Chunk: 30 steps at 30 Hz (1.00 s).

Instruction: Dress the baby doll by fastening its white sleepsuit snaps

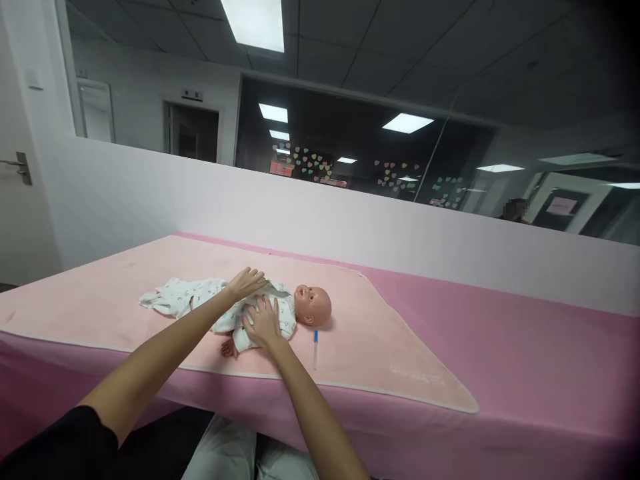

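Observation:
A baby doll [313,305] lies on its back, its bald head to the right. It wears a white patterned outfit [195,293] that runs down to the left over its legs. Over the far side of the doll's chest is my left hand [247,284], its fingers reaching to the right; whether they touch the cloth is hard to see. My right hand [264,322] rests on the near side of the chest with fingers spread. The doll's small hand [229,348] sticks out of the near sleeve. A blue-capped pen [315,350] lies just right of the doll's shoulder.
A light pink blanket [370,347] spreads over a table with a darker pink cover [525,360]. Behind it runs a low white wall [300,213] with dark glass above. At the far left is a door [23,200] with a metal handle.

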Each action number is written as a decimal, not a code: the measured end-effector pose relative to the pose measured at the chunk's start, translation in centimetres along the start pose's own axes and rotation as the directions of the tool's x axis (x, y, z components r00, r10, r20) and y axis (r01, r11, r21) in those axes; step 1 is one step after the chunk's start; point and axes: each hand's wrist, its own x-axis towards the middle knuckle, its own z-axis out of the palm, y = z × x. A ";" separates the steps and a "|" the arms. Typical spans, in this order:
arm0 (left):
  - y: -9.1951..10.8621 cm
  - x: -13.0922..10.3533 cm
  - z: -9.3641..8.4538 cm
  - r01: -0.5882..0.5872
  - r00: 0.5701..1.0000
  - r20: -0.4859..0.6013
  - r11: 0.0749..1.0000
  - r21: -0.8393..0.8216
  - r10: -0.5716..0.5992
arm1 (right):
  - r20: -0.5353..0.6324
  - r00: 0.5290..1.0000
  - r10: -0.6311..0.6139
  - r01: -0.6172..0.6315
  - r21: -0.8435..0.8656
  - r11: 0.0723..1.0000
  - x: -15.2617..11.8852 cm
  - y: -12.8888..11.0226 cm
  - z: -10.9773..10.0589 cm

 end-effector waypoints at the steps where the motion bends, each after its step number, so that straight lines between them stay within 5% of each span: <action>1: 0.1 0.1 -0.1 0.014 1.000 0.005 1.000 0.011 -0.014 | 0.021 0.999 0.038 -0.037 -0.004 0.999 0.3 -0.1 0.0; 5: 0.5 0.4 -0.4 0.077 0.997 0.021 0.996 0.039 -0.078 | -0.003 0.995 0.096 -0.096 -0.009 0.995 -0.5 0.3 -1.3; 9: 0.6 0.7 -1.0 0.107 0.994 0.031 0.994 0.034 -0.108 | -0.040 0.969 0.245 -0.247 -0.070 0.966 -5.3 2.5 -4.4; 11: 0.7 0.9 -1.3 0.125 0.992 0.030 0.992 0.026 -0.125 | 0.017 0.908 0.418 -0.405 -0.211 0.889 -8.2 4.0 -6.0; 15: 0.9 1.5 -1.6 0.142 0.990 0.016 0.990 0.003 -0.142 | 0.117 0.824 0.554 -0.495 -0.329 0.804 -12.2 6.1 -8.2; 18: 1.1 1.7 -1.9 0.128 0.992 0.006 0.992 -0.012 -0.128 | 0.191 0.749 0.634 -0.546 -0.363 0.755 -13.2 6.5 -9.1; 22: 0.8 1.4 -2.0 0.098 0.995 0.008 0.995 -0.019 -0.098 | 0.210 0.707 0.675 -0.594 -0.343 0.728 -13.4 6.5 -10.0; 26: 0.0 0.6 -1.9 0.072 0.997 0.013 0.997 -0.023 -0.071 | 0.146 0.737 0.660 -0.603 -0.300 0.739 -11.8 6.9 -11.9; 30: 0.0 0.0 -2.1 0.062 0.998 0.015 0.994 -0.092 -0.061 | 0.007 0.887 0.462 -0.459 -0.090 0.884 -6.8 6.6 -13.3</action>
